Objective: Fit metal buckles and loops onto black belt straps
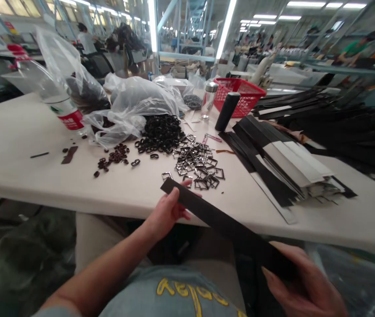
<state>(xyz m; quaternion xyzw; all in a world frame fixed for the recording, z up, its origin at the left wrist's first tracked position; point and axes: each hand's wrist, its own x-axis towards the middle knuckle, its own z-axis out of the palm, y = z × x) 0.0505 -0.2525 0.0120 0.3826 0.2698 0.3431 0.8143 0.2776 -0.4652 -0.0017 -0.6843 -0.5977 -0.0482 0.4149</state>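
A long flat black strap (pixel 220 218) slants across in front of my body, over the table's front edge. My left hand (pixel 167 210) grips its far end, thumb on top and fingers beneath. Lower right, my right hand (pixel 306 281) is closed around the strap's nearer part, slightly blurred. Just beyond my left hand lies a pile of metal buckles (pixel 197 160). Behind them is a heap of small black loops (pixel 163 132), and farther left are small brown loops (pixel 118 155).
Strips with black and white faces (pixel 293 163) are stacked at right. A red basket (pixel 240 94), a black cylinder (pixel 227 112), a glass bottle (pixel 209 101) and plastic bags (pixel 141 97) stand at the back. A large plastic bottle (pixel 64 110) leans at left on the white table (pixel 58 185).
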